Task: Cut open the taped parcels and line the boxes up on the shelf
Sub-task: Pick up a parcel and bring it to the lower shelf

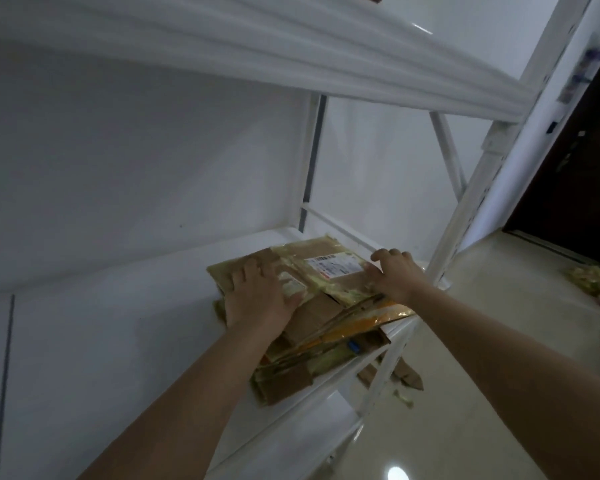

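Flattened cardboard boxes (326, 306), glossy with tape, lie stacked on the white shelf (153, 323) under both flat-pressing hands (257, 296).

Head view, tilted, near shelf (174, 327)

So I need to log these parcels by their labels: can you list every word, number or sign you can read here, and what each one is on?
Nothing can be read.
White shipping label on the top flattened box: a barcode and print, too blurred.
Smaller white sticker on the same box, beside the left hand: blurred.
Blue tag low in the cardboard stack: no text made out.
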`<state>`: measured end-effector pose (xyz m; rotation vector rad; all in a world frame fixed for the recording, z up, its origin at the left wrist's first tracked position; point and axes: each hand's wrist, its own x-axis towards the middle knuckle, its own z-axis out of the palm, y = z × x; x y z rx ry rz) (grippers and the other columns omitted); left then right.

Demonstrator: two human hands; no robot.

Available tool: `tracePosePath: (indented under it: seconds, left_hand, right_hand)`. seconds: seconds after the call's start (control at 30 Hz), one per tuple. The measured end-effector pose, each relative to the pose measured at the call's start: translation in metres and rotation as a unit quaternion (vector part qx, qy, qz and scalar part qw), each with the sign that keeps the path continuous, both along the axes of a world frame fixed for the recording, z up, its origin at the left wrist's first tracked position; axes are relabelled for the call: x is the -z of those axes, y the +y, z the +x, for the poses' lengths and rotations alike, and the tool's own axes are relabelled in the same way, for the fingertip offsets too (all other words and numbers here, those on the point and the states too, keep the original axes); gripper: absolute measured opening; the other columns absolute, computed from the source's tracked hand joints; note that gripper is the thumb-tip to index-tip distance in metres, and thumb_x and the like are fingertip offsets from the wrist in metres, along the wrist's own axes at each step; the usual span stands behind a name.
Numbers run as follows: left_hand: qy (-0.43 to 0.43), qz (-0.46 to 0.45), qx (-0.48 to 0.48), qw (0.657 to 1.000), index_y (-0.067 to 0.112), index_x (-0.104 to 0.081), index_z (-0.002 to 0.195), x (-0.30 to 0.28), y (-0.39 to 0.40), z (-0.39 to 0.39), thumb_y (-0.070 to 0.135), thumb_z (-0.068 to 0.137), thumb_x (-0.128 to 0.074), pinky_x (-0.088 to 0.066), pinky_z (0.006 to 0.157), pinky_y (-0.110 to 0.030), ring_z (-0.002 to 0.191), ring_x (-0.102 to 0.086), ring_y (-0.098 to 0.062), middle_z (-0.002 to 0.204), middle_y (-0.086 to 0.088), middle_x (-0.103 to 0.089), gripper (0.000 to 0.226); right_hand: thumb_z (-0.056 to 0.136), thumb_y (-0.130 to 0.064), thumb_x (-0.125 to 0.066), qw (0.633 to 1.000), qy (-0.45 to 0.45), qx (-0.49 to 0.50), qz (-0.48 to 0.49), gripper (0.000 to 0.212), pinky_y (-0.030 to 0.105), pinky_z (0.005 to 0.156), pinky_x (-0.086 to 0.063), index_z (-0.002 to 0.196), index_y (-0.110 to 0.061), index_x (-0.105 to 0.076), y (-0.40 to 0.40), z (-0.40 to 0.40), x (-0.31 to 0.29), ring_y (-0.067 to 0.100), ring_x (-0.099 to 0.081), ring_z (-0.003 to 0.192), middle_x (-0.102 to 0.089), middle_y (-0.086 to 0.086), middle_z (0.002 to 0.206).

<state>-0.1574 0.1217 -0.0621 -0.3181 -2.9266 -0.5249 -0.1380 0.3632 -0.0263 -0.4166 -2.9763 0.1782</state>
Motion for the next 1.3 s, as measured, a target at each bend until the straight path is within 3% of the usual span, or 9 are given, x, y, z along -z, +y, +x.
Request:
tracePosePath:
  seconds: [0.1, 0.23, 0.33, 0.43, 0.63, 0.77, 0.9, 1.03, 1.3]
  left_hand:
    - [-0.016, -0.03, -0.01, 0.999, 0.007, -0.008, 0.154, 0.008, -0.002, -0.002, 0.08, 0.081, -0.041, -0.037, 0.106, -0.044, 0.143, -0.019, -0.035, 0.16, -0.013, -0.011, 0.108]
    - [-0.064, -0.035, -0.045, 0.996, -0.002, 0.008, 0.152, 0.018, -0.007, -0.002, 0.091, 0.068, -0.04, -0.032, 0.111, -0.047, 0.147, -0.012, -0.037, 0.161, -0.019, -0.002, 0.134]
    - [-0.12, 0.005, -0.078, 0.99, -0.009, 0.017, 0.147, 0.026, -0.009, 0.001, 0.093, 0.062, -0.039, -0.032, 0.112, -0.048, 0.149, -0.004, -0.038, 0.159, -0.026, 0.006, 0.145]
    - [-0.163, 0.023, -0.071, 0.984, -0.013, 0.017, 0.145, 0.028, -0.008, 0.003, 0.093, 0.062, -0.039, -0.034, 0.111, -0.051, 0.149, -0.001, -0.04, 0.157, -0.032, 0.013, 0.146]
    - [-0.173, 0.042, -0.031, 0.984, -0.003, 0.007, 0.152, 0.015, -0.015, 0.003, 0.088, 0.068, -0.043, -0.022, 0.114, -0.058, 0.148, 0.008, -0.042, 0.158, -0.029, 0.014, 0.134]
    - [-0.149, 0.116, 0.007, 0.982, 0.002, -0.001, 0.154, 0.003, -0.02, 0.007, 0.083, 0.07, -0.051, -0.014, 0.118, -0.057, 0.15, 0.005, -0.036, 0.162, -0.019, 0.003, 0.127]
    - [-0.1, 0.208, 0.065, 0.971, 0.017, -0.012, 0.154, -0.02, -0.023, 0.01, 0.076, 0.072, -0.059, -0.02, 0.117, -0.055, 0.146, -0.023, -0.032, 0.157, -0.005, -0.031, 0.111]
    - [-0.118, 0.315, 0.106, 0.936, 0.02, -0.025, 0.149, -0.037, -0.027, 0.016, 0.057, 0.072, -0.077, -0.036, 0.108, -0.032, 0.133, -0.047, -0.022, 0.145, 0.001, -0.048, 0.099]
    - [-0.093, 0.437, 0.078, 0.891, 0.017, -0.03, 0.139, -0.035, -0.043, 0.023, 0.031, 0.047, -0.098, -0.042, 0.108, -0.049, 0.133, -0.042, -0.024, 0.138, -0.004, -0.046, 0.115]
  right_hand:
    - [0.099, -0.053, -0.038, 1.0, -0.015, -0.004, 0.009, 0.054, 0.047, 0.103, -0.037, 0.14, -0.017, -0.043, 0.0, -0.018, 0.01, 0.034, -0.036, 0.132, -0.046, 0.013, 0.142]
    - [0.086, -0.073, -0.046, 0.997, -0.063, 0.003, -0.033, 0.086, 0.049, 0.11, -0.031, 0.15, -0.018, -0.029, 0.002, -0.037, 0.025, 0.034, -0.032, 0.138, -0.037, 0.01, 0.152]
    - [0.082, -0.076, -0.047, 0.995, -0.077, 0.006, -0.064, 0.08, 0.047, 0.101, -0.042, 0.135, -0.015, -0.043, 0.003, -0.044, 0.035, 0.031, -0.05, 0.119, -0.054, 0.01, 0.133]
    - [0.079, -0.076, -0.053, 0.997, -0.038, 0.005, -0.065, 0.075, 0.044, 0.093, -0.047, 0.122, -0.015, -0.049, 0.004, -0.041, 0.034, 0.028, -0.053, 0.107, -0.058, 0.009, 0.12]
    - [0.072, -0.073, -0.066, 0.994, 0.058, 0.015, -0.094, 0.093, 0.044, 0.094, -0.042, 0.139, -0.014, -0.04, -0.001, -0.028, 0.018, 0.034, -0.042, 0.122, -0.047, 0.016, 0.133]
    - [0.063, -0.073, -0.071, 0.984, 0.104, 0.02, -0.143, 0.108, 0.047, 0.101, -0.04, 0.146, -0.013, -0.034, -0.003, -0.015, -0.004, 0.036, -0.039, 0.128, -0.043, 0.018, 0.139]
    - [0.054, -0.078, -0.065, 0.974, 0.136, 0.015, -0.183, 0.119, 0.05, 0.106, -0.04, 0.147, -0.012, -0.032, -0.007, 0.001, -0.033, 0.035, -0.04, 0.131, -0.041, 0.018, 0.141]
    - [0.048, -0.081, -0.064, 0.966, 0.135, -0.001, -0.219, 0.126, 0.05, 0.104, -0.044, 0.148, -0.011, -0.031, -0.017, 0.015, -0.051, 0.034, -0.044, 0.129, -0.04, 0.017, 0.141]
    - [0.043, -0.068, -0.075, 0.957, 0.132, -0.012, -0.259, 0.127, 0.037, 0.092, -0.046, 0.147, -0.013, -0.028, -0.02, 0.032, -0.041, 0.031, -0.045, 0.125, -0.033, 0.011, 0.138]
